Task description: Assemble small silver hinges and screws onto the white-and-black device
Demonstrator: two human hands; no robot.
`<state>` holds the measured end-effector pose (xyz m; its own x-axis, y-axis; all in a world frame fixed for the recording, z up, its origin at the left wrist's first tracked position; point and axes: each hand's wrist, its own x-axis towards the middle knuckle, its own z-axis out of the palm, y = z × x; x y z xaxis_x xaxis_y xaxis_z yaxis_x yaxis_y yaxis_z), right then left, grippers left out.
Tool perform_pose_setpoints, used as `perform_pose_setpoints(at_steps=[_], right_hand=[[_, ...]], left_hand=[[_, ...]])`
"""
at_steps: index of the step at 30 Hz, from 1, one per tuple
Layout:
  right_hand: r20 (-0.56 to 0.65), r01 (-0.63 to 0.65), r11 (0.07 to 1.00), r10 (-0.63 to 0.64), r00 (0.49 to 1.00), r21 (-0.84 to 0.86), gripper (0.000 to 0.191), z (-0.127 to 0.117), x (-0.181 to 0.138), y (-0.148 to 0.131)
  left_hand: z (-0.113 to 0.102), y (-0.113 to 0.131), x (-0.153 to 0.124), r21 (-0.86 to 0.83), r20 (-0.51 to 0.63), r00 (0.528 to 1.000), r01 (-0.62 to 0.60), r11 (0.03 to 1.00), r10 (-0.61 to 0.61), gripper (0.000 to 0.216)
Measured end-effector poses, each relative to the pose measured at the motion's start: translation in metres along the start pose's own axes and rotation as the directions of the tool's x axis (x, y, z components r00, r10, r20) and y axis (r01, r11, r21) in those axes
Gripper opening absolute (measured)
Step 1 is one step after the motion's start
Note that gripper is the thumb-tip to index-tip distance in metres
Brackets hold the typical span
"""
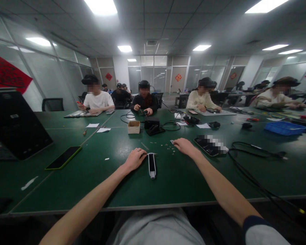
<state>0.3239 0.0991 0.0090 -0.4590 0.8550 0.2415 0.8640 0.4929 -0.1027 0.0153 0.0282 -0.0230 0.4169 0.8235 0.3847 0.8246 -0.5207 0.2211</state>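
Note:
My left hand (136, 159) rests on the green table with its fingers bent together. Its fingertips are at the upper left corner of a slim white housing (152, 173) with a long dark recess, lying flat with its narrow end toward me. What those fingertips pinch, if anything, is too small to make out. Farther right, my right hand (184, 146) reaches forward, fingers closed at a small silvery part (171, 141). Several tiny metal pieces (169, 148) lie scattered on the table between the two hands, nearer the right one.
A small cream box (134, 127) and a black device (152, 123) stand ahead. On the left are a green-edged phone (63, 158) and a black HP panel (17, 126). Another phone (206, 146), black cables (247, 175) and a blue tray (285, 128) lie right. Several people sit opposite.

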Motion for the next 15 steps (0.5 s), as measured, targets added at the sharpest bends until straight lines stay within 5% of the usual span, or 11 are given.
perform_pose_setpoints(at_steps=[5,15], right_hand=[[0.066,-0.085,0.995,0.081,0.994,0.06,0.015,0.012,0.002,0.023],[0.114,-0.036,0.993,0.023,0.993,0.113,0.015,0.017,0.008,0.004]], left_hand=[[-0.001,-0.001,-0.001,-0.011,-0.002,1.0,0.002,1.0,-0.003,0.017],[-0.001,-0.006,-0.004,0.023,-0.014,1.0,-0.004,1.0,0.005,0.015]])
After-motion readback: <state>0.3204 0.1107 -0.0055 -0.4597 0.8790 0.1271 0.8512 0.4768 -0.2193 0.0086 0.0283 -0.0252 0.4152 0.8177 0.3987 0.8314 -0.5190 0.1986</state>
